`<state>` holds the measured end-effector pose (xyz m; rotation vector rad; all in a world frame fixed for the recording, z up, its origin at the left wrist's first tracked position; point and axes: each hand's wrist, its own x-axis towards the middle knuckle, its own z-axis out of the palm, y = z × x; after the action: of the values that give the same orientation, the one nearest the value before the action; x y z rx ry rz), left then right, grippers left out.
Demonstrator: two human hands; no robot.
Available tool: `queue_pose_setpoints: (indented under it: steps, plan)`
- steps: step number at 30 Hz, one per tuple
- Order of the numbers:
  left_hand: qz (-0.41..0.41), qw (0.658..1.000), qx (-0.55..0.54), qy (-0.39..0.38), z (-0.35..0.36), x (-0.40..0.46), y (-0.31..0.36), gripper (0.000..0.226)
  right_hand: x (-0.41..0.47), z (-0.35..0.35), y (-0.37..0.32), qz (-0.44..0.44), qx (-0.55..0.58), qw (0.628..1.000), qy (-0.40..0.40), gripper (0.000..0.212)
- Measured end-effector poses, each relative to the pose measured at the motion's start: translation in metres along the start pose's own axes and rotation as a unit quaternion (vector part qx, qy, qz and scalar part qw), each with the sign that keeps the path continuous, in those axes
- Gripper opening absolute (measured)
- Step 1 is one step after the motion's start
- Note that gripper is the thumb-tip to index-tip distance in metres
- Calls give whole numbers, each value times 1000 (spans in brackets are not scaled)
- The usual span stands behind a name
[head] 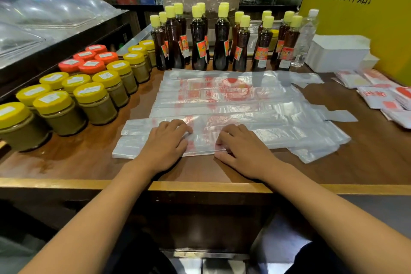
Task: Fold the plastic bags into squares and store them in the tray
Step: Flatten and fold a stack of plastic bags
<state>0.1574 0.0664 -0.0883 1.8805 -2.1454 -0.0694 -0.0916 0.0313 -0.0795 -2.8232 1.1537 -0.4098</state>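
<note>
The nearest plastic bag strip (pixel 222 138) lies on the wooden counter (pixel 89 158), its long axis running left to right, just in front of the person. The left hand (pixel 165 142) and the right hand (pixel 241 150) both press on its middle with fingers slightly bent, near each other. More strips (pixel 222 100) lie behind. Folded squares (pixel 378 93) rest at the far right; I cannot make out a tray there.

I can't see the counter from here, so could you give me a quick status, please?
Both hands, left and right, flat on nearest folded bag strip. Folded squares piled right. Nothing obstructing.
</note>
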Motion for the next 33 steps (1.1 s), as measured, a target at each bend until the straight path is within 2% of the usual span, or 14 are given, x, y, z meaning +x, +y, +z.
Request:
queue_pose_setpoints:
  steps: [4, 8, 10, 13, 16, 25, 33]
  plan:
    - [7, 1000, -3, -28, -8, 0, -3, 44, 8, -9, 7, -59, -60, 996, 28, 23]
    - [54, 997, 32, -46, -18, -3, 12, 67, 14, -8, 8, -128, -142, 981, 38, 19]
    - [65, 995, 38, -63, -21, -5, 19, 64, 14, -12, 8, -131, -139, 980, 49, 21]
    - [79, 990, 71, -92, -24, -4, 23, 62, 7, -17, 6, -112, -112, 985, 63, 26]
    - [90, 988, 72, -103, -28, -2, 21, 45, -1, -23, 8, -101, -75, 992, 27, 33]
    - [73, 981, 58, -170, -37, 0, 21, 43, -18, -39, 41, 22, -68, 997, -10, 19]
    - [66, 973, -26, -220, -61, 29, 12, 34, 10, -64, 62, 34, 10, 997, -67, 20]
